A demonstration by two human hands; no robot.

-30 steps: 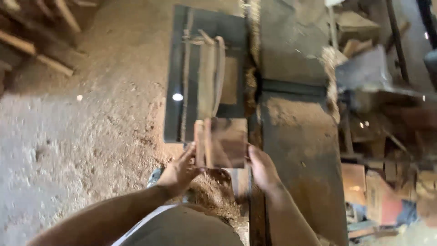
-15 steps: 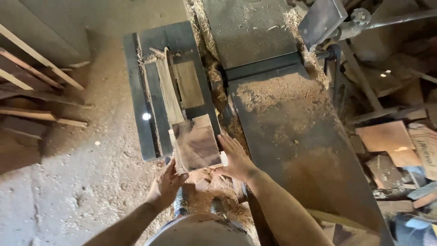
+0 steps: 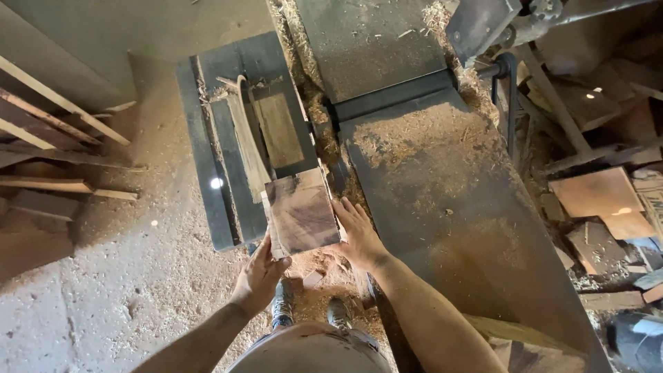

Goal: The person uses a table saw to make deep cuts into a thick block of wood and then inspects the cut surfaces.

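A short, wide wooden board (image 3: 302, 213) with dark grain lies at the near end of a dark low bench (image 3: 207, 138). My left hand (image 3: 261, 276) grips its near left corner from below. My right hand (image 3: 359, 235) presses flat against its right edge, fingers spread. Both hands hold the board between them. Beyond it on the bench lie a paler wooden piece (image 3: 277, 128) and thin strips (image 3: 245, 138).
A long metal machine table (image 3: 442, 207) dusted with sawdust runs along my right. Wooden slats (image 3: 48, 124) lie on the floor at left. Offcuts and scrap boards (image 3: 601, 200) pile up at right. My shoes (image 3: 311, 314) stand in sawdust.
The view has tilted down and shifted, so the bench and machine table now sit higher and to the left. My hands keep their hold on the board at the bench's near end.
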